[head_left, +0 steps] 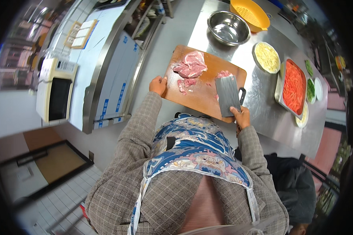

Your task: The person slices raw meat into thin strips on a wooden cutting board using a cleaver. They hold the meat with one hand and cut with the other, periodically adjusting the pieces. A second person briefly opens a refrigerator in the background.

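Observation:
My left hand (158, 85) grips the left edge of a brown cutting board (206, 97), with the thumb at its rim. My right hand (241, 115) is closed on a cleaver (228, 95), whose broad blade lies flat side up over the right part of the board. Beyond the blade's far edge is a small heap of cut meat (223, 74), partly hidden by the steel. A large piece of raw pink meat (191, 64) rests on the board's far left, with smaller strips (187, 84) just nearer to me. Tiny scraps dot the wood between.
The board lies on a stainless steel table (261, 94). On it stand a steel bowl (229, 28), a yellow colander (251, 14), a plate of chopped yellowish food (267, 57) and a metal tray of orange shreds (294, 87). A black handle (242, 95) sticks out beside the board.

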Action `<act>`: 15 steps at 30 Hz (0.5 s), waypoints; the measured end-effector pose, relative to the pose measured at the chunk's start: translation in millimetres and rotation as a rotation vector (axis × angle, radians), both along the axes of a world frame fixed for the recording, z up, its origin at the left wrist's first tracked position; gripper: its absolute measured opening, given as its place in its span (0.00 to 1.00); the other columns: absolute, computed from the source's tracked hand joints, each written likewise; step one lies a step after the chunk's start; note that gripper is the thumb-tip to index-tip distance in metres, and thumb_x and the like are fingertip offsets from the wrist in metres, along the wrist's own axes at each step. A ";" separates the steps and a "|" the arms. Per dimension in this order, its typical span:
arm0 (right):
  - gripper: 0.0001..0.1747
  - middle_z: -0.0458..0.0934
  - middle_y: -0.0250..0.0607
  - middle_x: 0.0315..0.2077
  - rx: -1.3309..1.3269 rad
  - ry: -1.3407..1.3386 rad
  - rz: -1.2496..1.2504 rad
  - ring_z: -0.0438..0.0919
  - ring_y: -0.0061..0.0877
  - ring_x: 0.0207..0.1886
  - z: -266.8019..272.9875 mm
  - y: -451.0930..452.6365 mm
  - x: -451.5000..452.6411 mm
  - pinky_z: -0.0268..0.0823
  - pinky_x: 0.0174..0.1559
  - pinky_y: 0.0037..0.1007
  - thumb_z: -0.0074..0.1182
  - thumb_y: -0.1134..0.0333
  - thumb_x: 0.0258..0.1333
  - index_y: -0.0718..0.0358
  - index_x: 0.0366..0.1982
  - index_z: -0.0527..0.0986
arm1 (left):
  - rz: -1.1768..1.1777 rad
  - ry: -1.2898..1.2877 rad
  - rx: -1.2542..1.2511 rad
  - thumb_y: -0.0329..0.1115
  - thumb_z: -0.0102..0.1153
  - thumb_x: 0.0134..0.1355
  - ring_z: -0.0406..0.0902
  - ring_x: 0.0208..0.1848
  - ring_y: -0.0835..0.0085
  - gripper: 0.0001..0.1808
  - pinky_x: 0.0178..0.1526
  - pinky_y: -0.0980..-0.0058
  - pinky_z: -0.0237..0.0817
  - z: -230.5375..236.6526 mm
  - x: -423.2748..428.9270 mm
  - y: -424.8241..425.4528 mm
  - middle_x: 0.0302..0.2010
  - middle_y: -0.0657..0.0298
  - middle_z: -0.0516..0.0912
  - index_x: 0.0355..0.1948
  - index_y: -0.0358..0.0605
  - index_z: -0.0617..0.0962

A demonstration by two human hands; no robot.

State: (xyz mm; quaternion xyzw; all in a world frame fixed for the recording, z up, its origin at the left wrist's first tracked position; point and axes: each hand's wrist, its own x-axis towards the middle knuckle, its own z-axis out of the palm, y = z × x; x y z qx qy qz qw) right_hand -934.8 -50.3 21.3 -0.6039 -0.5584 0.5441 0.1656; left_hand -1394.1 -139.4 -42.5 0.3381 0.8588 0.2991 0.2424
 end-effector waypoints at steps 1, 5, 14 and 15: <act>0.15 0.91 0.41 0.36 0.047 0.008 -0.026 0.84 0.22 0.37 3.3 0.6 -4.6 0.77 0.43 0.31 0.71 0.69 0.65 0.76 0.45 0.88 | -0.017 -0.025 -0.026 0.54 0.65 0.70 0.86 0.43 0.42 0.25 0.49 0.50 0.75 -3.0 -3.0 9.5 0.38 0.45 0.90 0.36 0.36 0.84; 0.16 0.88 0.43 0.38 0.238 -0.217 -0.036 0.86 0.33 0.42 10.9 0.1 -16.6 0.79 0.49 0.36 0.73 0.67 0.64 0.71 0.48 0.89 | -0.048 -0.032 0.023 0.53 0.66 0.70 0.87 0.43 0.43 0.25 0.49 0.50 0.76 -14.8 -11.5 39.7 0.37 0.45 0.91 0.36 0.36 0.85; 0.18 0.84 0.55 0.34 0.575 -0.517 0.225 0.84 0.54 0.37 65.9 -3.8 -42.3 0.75 0.40 0.52 0.63 0.58 0.74 0.67 0.34 0.82 | -0.404 0.186 0.493 0.31 0.67 0.68 0.83 0.50 0.50 0.07 0.53 0.51 0.74 53.3 61.8 53.0 0.44 0.52 0.84 0.46 0.45 0.85; 0.18 0.85 0.55 0.33 0.626 -0.517 0.251 0.84 0.54 0.35 75.4 -2.7 -42.4 0.75 0.39 0.52 0.63 0.58 0.74 0.66 0.34 0.81 | -0.548 0.122 0.533 0.28 0.65 0.68 0.83 0.49 0.50 0.05 0.53 0.53 0.75 60.5 85.0 53.1 0.44 0.53 0.84 0.44 0.44 0.84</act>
